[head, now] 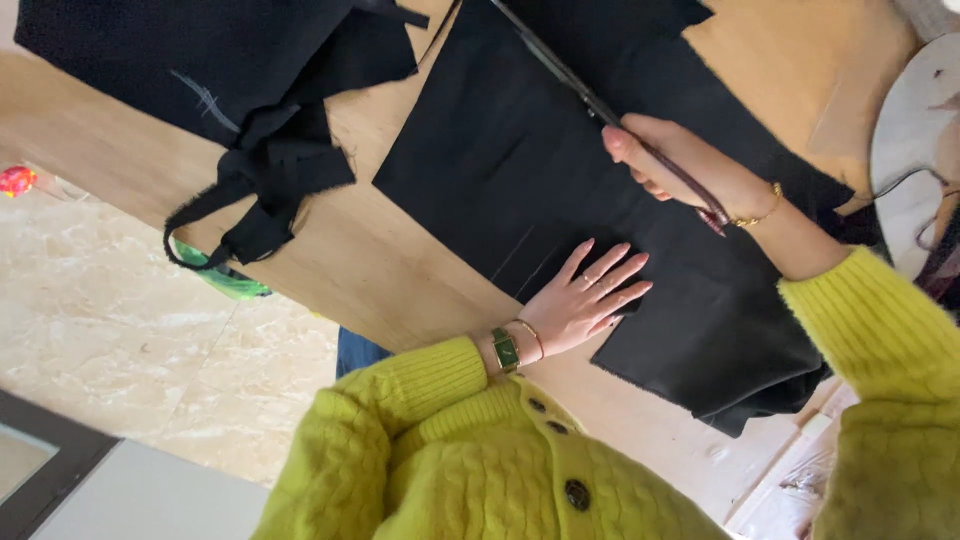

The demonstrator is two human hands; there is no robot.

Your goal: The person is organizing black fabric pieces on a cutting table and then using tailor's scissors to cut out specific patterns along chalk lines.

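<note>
Left hand: the left hand (590,300) is laid flat, palm down, on the black fabric panel (520,170); the fingers (620,275) are stretched out and slightly spread, so nothing is gripped and the cloth is only pressed down. A ring is worn on one finger.
Left wrist: a small green-faced watch (505,350) and a thin bangle are worn just above the yellow-green cuff; the forearm is brought in from the body at the lower edge of the view.
Right hand: the right hand (680,165) is closed around the handles of the long scissors (590,95); the fingers are curled through and over the handles, and the thumb side is turned toward the blades.
Right arm: the arm is extended across the cloth from the right, with a gold bracelet (762,212) seen at the wrist and the sleeve pushed back.
Scissors: the blades are held low along the black fabric panel, pointed away from the body; whether they are parted cannot be told.
Black fabric panel: it is spread on the wooden table (390,260), between the two hands.
Scraps: a heap of black offcuts (260,150) is left at the far corner of the table, apart from the panel.
</note>
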